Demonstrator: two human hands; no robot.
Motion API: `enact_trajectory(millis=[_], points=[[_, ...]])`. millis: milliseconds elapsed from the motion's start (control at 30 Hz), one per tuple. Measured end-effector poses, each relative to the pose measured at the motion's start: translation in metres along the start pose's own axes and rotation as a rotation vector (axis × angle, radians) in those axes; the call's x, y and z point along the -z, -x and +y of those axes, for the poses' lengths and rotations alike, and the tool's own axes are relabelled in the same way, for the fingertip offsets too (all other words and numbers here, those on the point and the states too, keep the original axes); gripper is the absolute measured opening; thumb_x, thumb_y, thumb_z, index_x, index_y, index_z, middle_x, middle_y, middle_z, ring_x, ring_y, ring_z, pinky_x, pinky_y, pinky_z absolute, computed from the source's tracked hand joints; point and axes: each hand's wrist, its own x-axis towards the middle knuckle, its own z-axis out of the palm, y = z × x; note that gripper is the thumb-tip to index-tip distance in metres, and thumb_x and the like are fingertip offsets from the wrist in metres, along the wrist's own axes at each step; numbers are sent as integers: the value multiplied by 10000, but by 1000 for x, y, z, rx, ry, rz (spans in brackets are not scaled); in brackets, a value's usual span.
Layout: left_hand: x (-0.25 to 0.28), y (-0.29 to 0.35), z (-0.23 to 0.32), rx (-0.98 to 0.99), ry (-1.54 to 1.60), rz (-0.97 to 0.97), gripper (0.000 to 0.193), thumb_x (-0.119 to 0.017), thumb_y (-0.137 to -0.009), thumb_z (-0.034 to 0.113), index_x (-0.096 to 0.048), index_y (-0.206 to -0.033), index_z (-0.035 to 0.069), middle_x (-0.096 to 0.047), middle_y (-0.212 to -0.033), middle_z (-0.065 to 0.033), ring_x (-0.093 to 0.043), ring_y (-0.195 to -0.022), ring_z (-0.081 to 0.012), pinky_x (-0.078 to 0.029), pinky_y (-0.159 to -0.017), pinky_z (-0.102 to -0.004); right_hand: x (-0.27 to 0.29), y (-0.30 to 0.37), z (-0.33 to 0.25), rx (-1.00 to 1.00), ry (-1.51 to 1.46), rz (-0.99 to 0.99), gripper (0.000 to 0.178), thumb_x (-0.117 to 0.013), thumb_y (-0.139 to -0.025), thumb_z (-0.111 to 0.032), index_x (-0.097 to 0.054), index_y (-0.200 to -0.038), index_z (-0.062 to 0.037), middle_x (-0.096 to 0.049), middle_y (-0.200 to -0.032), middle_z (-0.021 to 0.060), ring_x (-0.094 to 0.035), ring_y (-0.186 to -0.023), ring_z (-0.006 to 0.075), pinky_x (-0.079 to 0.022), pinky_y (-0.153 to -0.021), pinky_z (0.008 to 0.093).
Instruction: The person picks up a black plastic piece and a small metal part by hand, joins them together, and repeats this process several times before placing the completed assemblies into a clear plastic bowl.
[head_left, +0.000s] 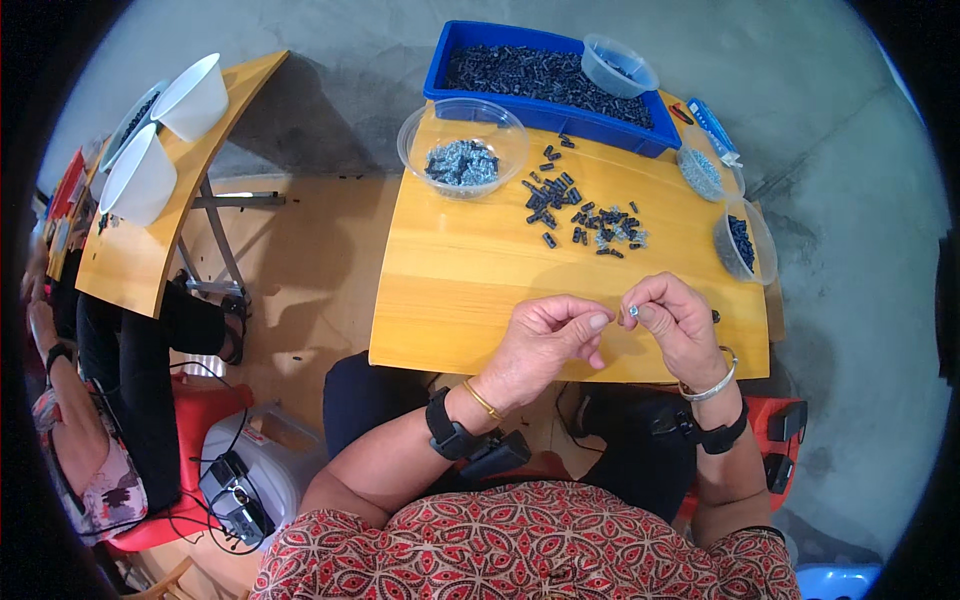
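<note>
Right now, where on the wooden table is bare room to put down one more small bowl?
The left half of the wooden table is bare, from the clear bowl of grey parts down to the left hand. It is crowded at the middle right: loose dark parts, two small containers at the right edge, the blue bin behind.

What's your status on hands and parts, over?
Left hand pinched shut, contents hidden. Right hand pinches a small silvery part. Loose dark parts lie apart on the wooden table; nothing between.
</note>
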Motion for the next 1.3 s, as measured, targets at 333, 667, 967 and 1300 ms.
enact_trajectory(millis=[333,667,967,1300], points=[[-9,4,3,-7,89,-13,155,-522,-836,77,-575,-939,-27,-549,-740,-38,-522,-626,-104,-521,-618,-282,-14,-4,-24,297,679,28,72,-535,-752,-4,-488,-807,-7,-511,-732,137,-522,-658,280,-417,-565,314],[-7,4,2,0,111,21,120,-529,-828,57,-583,-918,0,-575,-740,-55,-544,-628,-118,-507,-593,-265,-14,-2,-20,322,581,57,102,-543,-754,14,-516,-850,-5,-532,-739,116,-542,-650,238,-430,-566,292],[-6,4,0,-64,43,48,129,-537,-820,47,-581,-934,3,-590,-785,-55,-550,-633,-111,-501,-589,-252,-11,6,-7,107,266,151,93,-536,-784,2,-534,-876,-5,-548,-748,64,-544,-674,133,-434,-612,233],[-8,2,0,18,-82,97,121,-543,-826,79,-583,-887,-18,-548,-690,-27,-526,-562,-101,-470,-529,-228,-12,2,-4,277,663,111,73,-538,-746,30,-524,-809,-4,-531,-708,101,-532,-619,207,-425,-561,267]])
